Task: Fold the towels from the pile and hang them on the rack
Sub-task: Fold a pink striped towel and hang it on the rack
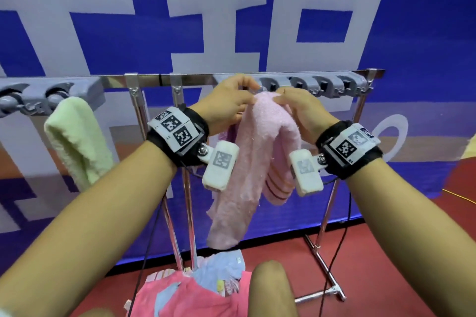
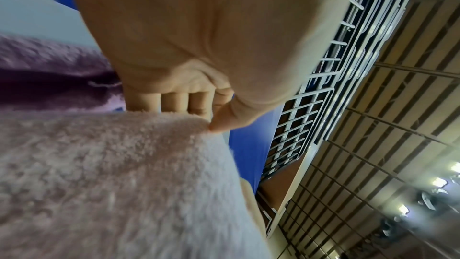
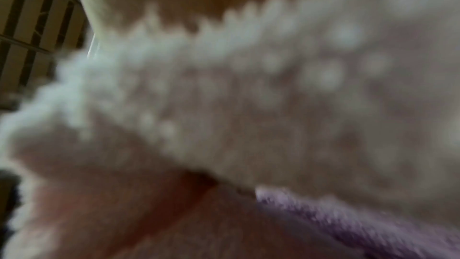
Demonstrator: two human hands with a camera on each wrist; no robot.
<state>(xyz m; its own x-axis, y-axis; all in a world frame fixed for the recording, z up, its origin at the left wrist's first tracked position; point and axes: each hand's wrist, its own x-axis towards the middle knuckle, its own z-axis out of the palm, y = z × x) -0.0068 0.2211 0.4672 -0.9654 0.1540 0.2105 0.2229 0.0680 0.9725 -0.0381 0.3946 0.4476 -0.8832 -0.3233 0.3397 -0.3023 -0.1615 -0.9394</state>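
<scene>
- Blue fabric backdrop [image 1: 412, 33] behind the rack, upper half of head view: very large white block strokes, cropped by the frame edges. Look like parts of characters; not readable as any word.
- Black wrist straps, centre of head view: square black-and-white matrix code tags [image 1: 177, 130] on the left strap, also on the right strap [image 1: 346, 148] and on the two white camera housings [image 1: 221, 159]. Machine patterns only; no letters or digits legible.
- Left wrist view: no text visible.
- Right wrist view: blurred; nothing readable.
</scene>
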